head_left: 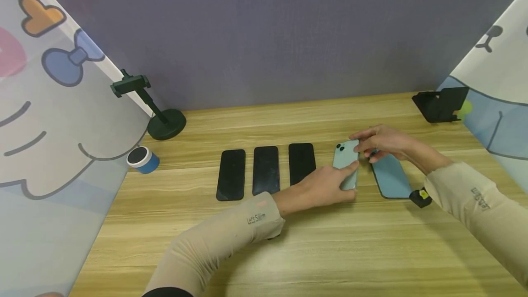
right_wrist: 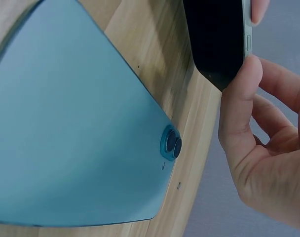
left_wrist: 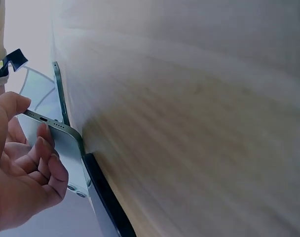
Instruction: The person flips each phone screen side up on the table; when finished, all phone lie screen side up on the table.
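Note:
A pale mint phone (head_left: 343, 158) with two rear lenses is held tilted, its back toward the head view. My left hand (head_left: 323, 188) pinches it near the lower end; the left wrist view shows the charging-port edge of the phone (left_wrist: 50, 122) by the thumb. At its upper right corner my right hand (head_left: 385, 142) grips between thumb and fingers, and the right wrist view shows the dark screen side (right_wrist: 214, 39). Just right of it a blue phone (head_left: 391, 178) lies back up, beneath the right hand. Left of the hands, a black phone (head_left: 301, 162) lies partly hidden by my left hand.
Further left on the wooden table lie two more dark phones, a middle one (head_left: 266, 168) and an outer one (head_left: 231, 175). A dark green phone stand (head_left: 166, 123) and a blue-white jar (head_left: 145, 160) stand at left. A black folding stand (head_left: 443, 104) is at back right.

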The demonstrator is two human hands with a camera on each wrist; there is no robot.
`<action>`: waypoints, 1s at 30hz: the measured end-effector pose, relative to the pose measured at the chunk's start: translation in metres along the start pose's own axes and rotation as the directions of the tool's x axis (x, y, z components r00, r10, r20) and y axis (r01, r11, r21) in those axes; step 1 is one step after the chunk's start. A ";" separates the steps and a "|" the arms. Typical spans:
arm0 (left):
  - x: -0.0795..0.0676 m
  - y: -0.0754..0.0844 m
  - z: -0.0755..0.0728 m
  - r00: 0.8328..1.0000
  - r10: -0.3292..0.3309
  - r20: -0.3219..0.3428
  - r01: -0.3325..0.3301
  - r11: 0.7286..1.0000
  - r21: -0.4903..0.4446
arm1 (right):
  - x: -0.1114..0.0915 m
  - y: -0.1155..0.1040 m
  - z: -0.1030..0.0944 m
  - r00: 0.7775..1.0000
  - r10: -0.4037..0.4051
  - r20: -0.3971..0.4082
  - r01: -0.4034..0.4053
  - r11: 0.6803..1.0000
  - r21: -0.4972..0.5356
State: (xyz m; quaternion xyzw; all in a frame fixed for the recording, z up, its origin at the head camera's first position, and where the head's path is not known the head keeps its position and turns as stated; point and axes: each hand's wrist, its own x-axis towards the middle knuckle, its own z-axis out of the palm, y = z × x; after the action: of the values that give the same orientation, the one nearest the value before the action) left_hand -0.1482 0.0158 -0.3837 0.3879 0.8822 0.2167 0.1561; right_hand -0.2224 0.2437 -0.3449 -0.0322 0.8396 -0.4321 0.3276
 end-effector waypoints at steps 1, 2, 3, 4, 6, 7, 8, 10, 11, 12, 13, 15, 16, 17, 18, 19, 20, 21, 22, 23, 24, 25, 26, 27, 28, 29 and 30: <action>0.000 -0.001 0.000 1.000 0.002 0.004 -0.002 1.000 -0.005 | 0.000 0.000 0.000 1.000 -0.002 -0.001 0.002 1.000 0.005; -0.001 -0.001 -0.001 1.000 0.003 0.008 -0.003 1.000 -0.008 | 0.000 0.000 0.000 1.000 -0.004 -0.003 0.004 1.000 0.011; -0.001 -0.001 -0.001 1.000 0.004 0.010 -0.004 1.000 -0.013 | 0.000 0.000 0.001 1.000 -0.007 -0.003 0.007 1.000 0.017; -0.001 -0.001 -0.001 1.000 0.005 0.012 -0.005 1.000 -0.015 | 0.000 0.000 0.001 1.000 -0.010 -0.003 0.010 1.000 0.024; -0.002 -0.002 -0.002 1.000 0.005 0.018 -0.005 1.000 -0.031 | -0.001 0.000 0.001 1.000 -0.018 -0.002 0.018 0.999 0.036; -0.002 -0.002 -0.003 1.000 0.005 0.019 -0.004 0.999 -0.041 | -0.001 0.000 0.001 1.000 -0.023 0.000 0.023 0.999 0.040; -0.002 -0.002 -0.004 1.000 0.007 0.016 -0.006 0.999 -0.049 | -0.001 0.000 0.001 1.000 -0.026 -0.002 0.026 0.999 0.043; -0.003 -0.003 -0.005 1.000 0.012 0.011 -0.011 0.997 -0.071 | -0.001 -0.001 0.001 1.000 -0.031 -0.006 0.031 0.998 0.051; -0.003 -0.003 -0.005 1.000 0.014 0.008 -0.014 0.997 -0.082 | -0.001 -0.001 0.001 0.999 -0.031 -0.009 0.031 0.998 0.055; -0.003 -0.003 -0.006 1.000 0.018 0.004 -0.018 0.996 -0.084 | 0.000 -0.002 0.001 0.999 -0.032 -0.011 0.033 0.998 0.057; -0.003 -0.004 -0.006 1.000 0.022 -0.001 -0.022 0.996 -0.085 | 0.000 -0.002 0.001 0.999 -0.033 -0.012 0.034 0.998 0.057; -0.004 -0.004 -0.006 0.999 0.033 -0.005 -0.033 0.997 -0.075 | 0.000 -0.004 0.002 0.999 -0.035 -0.013 0.035 0.998 0.060; -0.004 -0.004 -0.007 0.999 0.041 -0.007 -0.042 0.997 -0.062 | 0.001 -0.004 0.002 0.999 -0.037 -0.013 0.037 0.998 0.058; -0.004 -0.004 -0.007 0.999 0.050 -0.006 -0.050 0.997 -0.051 | 0.001 -0.005 0.002 0.999 -0.038 -0.014 0.039 0.998 0.059; -0.005 -0.004 -0.007 0.998 0.060 -0.008 -0.060 0.997 -0.040 | 0.001 -0.005 0.002 0.999 -0.041 -0.015 0.041 0.997 0.058; -0.005 -0.004 -0.007 0.998 0.069 -0.008 -0.069 0.997 -0.032 | 0.001 -0.006 0.003 0.999 -0.041 -0.017 0.042 0.997 0.060; -0.005 -0.004 -0.007 0.997 0.077 -0.008 -0.077 0.997 -0.024 | 0.001 -0.006 0.003 0.999 -0.041 -0.020 0.042 0.997 0.061; -0.006 -0.004 -0.007 0.997 0.082 -0.006 -0.082 0.996 -0.019 | 0.002 -0.006 0.004 0.999 -0.041 -0.022 0.043 0.997 0.062; -0.006 -0.004 -0.007 0.996 0.086 -0.006 -0.086 0.996 -0.015 | 0.002 -0.006 0.003 0.999 -0.039 -0.026 0.041 0.997 0.065; -0.006 -0.004 -0.007 0.996 0.089 -0.005 -0.089 0.996 -0.014 | 0.002 -0.007 0.004 0.999 -0.038 -0.028 0.040 0.997 0.068; -0.006 -0.004 -0.007 0.996 0.090 -0.006 -0.091 0.996 -0.013 | 0.001 -0.007 0.004 0.999 -0.038 -0.028 0.040 0.997 0.071; -0.007 -0.005 -0.008 0.996 0.090 -0.007 -0.090 0.996 -0.012 | 0.001 -0.007 0.004 0.999 -0.042 -0.030 0.044 0.997 0.071; -0.007 -0.005 -0.008 0.996 0.087 -0.010 -0.087 0.996 -0.013 | 0.001 -0.007 0.004 0.999 -0.044 -0.032 0.046 0.996 0.074; -0.008 -0.004 -0.008 0.996 0.083 -0.013 -0.083 0.996 -0.017 | 0.001 -0.007 0.004 0.998 -0.049 -0.033 0.051 0.996 0.077; -0.009 -0.004 -0.008 0.997 0.074 -0.016 -0.074 0.997 -0.025 | 0.000 -0.007 0.004 0.998 -0.055 -0.035 0.058 0.995 0.077; -0.009 -0.004 -0.009 0.998 0.062 -0.024 -0.063 0.997 -0.035 | -0.001 -0.007 0.005 0.997 -0.063 -0.037 0.066 0.995 0.078; -0.010 -0.004 -0.009 0.998 0.045 -0.034 -0.047 0.997 -0.054 | -0.001 -0.006 0.005 0.997 -0.073 -0.037 0.076 0.994 0.079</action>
State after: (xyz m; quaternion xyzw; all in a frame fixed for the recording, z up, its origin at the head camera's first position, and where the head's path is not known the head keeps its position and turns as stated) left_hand -0.1476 0.0037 -0.3768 0.4002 0.8692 0.2504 0.1472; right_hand -0.2202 0.2365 -0.3418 -0.0429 0.8251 -0.4781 0.2981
